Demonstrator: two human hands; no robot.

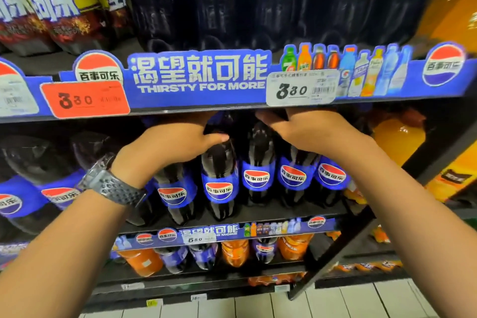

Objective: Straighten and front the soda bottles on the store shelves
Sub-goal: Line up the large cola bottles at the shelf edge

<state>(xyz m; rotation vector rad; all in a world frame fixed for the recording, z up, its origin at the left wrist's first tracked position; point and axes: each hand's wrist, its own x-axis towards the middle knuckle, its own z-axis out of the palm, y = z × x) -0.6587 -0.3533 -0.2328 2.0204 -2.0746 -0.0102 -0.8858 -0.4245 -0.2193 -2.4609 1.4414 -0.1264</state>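
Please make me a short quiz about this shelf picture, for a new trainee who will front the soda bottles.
1. True or false: a watch sits on the wrist of the left hand.
2. Which bottles do the left hand and the right hand both reach?
A. the bottles on the top shelf
B. the cola bottles on the middle shelf
C. the orange bottles on the lower shelf
3. Fill in: the labels on those cola bottles are ___ in colour.

Key: 1 true; 2 B; 3 blue.
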